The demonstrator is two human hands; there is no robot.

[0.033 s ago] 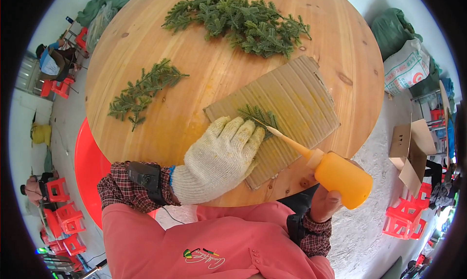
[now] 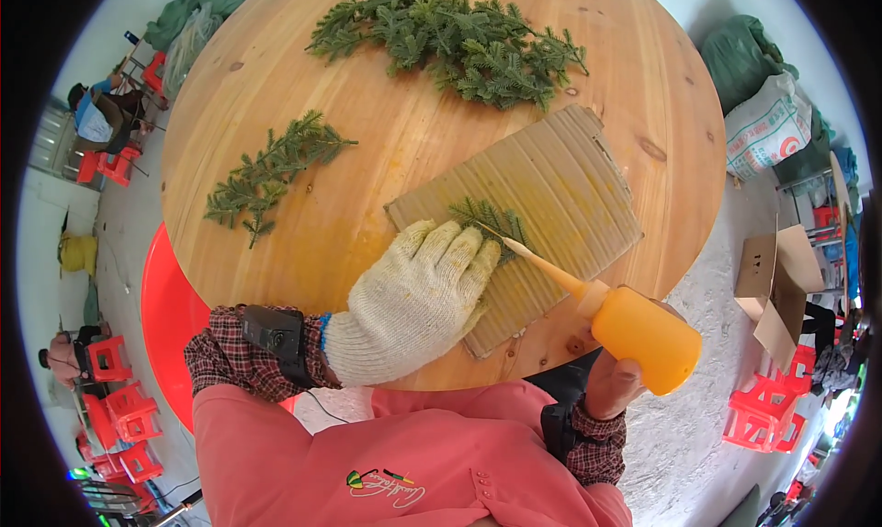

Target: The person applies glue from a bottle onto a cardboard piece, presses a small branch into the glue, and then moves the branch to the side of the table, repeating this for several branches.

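My left hand (image 2: 418,293), in a pale knitted glove, is closed on a small green fir sprig (image 2: 487,216) lying on the corrugated cardboard sheet (image 2: 579,182). The sprig's tip shows past my fingers, while its lower part is hidden beneath the glove. My right hand (image 2: 614,385) is bare and wraps round an orange squeeze bottle (image 2: 646,340) with a long tapering nozzle. Tilted toward the upper left, that nozzle ends at the sprig's needles, just beside my gloved fingertips. Most of my right fingers are hidden behind the bottle.
On the round wooden table (image 2: 367,90) lie a pile of fir sprigs (image 2: 450,40) at the far side and more sprigs (image 2: 276,169) at the left. A red stool (image 2: 170,320) stands by the left edge. On the floor at right are a cardboard box (image 2: 776,274) and red stools (image 2: 763,412).
The bottle's body has shifted very slightly left in my right hand. My gloved left hand and the sprig have not visibly moved.
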